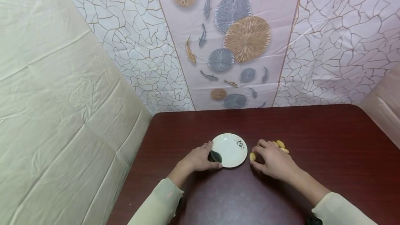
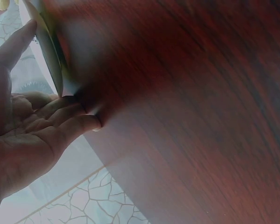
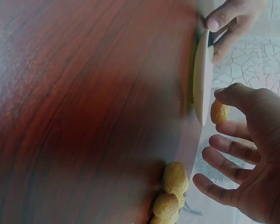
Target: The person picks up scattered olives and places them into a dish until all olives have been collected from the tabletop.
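Observation:
A small white plate (image 1: pixel 229 150) with a dark floral print lies on the table. A dark green leaf-shaped patch (image 1: pixel 216 156) shows at its left side, partly covered by my left hand (image 1: pixel 200 157). That hand holds the plate's left edge, its thumb (image 2: pixel 23 42) on the near rim and its fingers farther round. Just right of the plate, my right hand (image 1: pixel 275 159) pinches a yellow, wrinkled, date-like fruit (image 3: pixel 220 112) between thumb and index finger. The other right fingers are spread. Several more such fruits (image 3: pixel 173 179) lie on the table beyond this hand.
The dark red-brown wooden table (image 1: pixel 328 141) has rounded far corners. Behind it hangs a patterned cloth (image 1: pixel 231 61) with fish and round leaf prints. A pale cloth wall (image 1: pixel 68 114) stands along the left side.

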The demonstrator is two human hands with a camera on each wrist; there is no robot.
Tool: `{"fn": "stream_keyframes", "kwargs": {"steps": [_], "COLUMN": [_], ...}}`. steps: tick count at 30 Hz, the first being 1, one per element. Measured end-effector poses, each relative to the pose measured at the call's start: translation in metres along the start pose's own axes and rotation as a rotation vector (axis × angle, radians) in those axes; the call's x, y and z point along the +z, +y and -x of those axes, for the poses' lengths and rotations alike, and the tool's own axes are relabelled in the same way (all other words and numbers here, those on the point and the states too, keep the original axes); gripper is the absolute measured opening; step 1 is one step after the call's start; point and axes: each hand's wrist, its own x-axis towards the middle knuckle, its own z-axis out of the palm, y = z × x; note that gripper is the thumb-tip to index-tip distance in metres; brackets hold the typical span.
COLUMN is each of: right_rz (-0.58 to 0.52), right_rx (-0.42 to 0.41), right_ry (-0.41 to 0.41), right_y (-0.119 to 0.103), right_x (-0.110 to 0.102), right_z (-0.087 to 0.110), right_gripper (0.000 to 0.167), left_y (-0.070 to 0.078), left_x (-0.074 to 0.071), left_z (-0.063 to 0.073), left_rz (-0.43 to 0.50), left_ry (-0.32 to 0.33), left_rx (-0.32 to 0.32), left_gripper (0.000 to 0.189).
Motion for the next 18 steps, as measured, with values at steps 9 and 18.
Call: {"fn": "stream_keyframes", "kwargs": {"steps": [9,18], "right_rz": [-0.015,-0.035], "right_rx": [-0.025,-0.024], "right_ry": [0.022,0.009], "right_y": [-0.0002,-0.0016], "right_x": [0.0042,0.0072], "right_z": [-0.0029,-0.0067], "right_gripper": [0.024,0.022], "left_y": [0.0010,-0.0005], "left_x": [-0.0021,-0.0014], "left_z": [0.0008,-0.0007], "left_rz": [-0.001,-0.002], "left_ry": [-0.010,-0.010], "left_rx": [-0.007,-0.003], "left_gripper": [0.112,0.114]}}
